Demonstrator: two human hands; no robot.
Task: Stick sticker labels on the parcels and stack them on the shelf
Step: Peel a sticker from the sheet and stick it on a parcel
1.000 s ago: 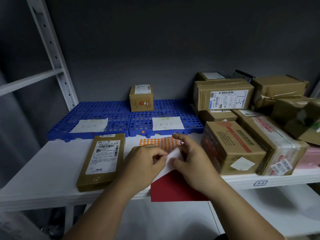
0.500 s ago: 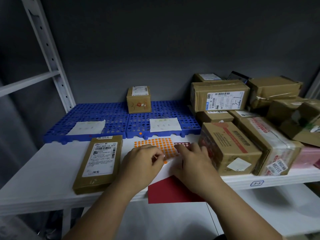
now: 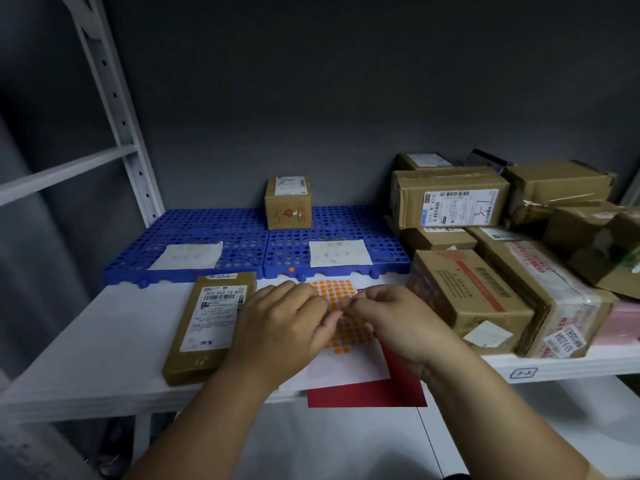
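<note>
White shelf [image 3: 104, 341] against a dark grey wall; blue grids [image 3: 214, 233] laid at the back, parcels [image 3: 464, 292] piled right. Orange sticker sheet [image 3: 337, 292] is pinched by left hand [image 3: 280, 327] and right hand [image 3: 398, 320] at shelf front, a flat parcel [image 3: 211, 323] just left.

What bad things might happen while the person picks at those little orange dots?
1. The orange sticker sheet overhangs the white shelf edge with the red sheet under it; a tug might slide both off.
2. Left hand and right hand pinch the same spot, so a dot could tear or fold.
3. The flat parcel lies near the shelf's front edge; a forearm could nudge it off.
</note>
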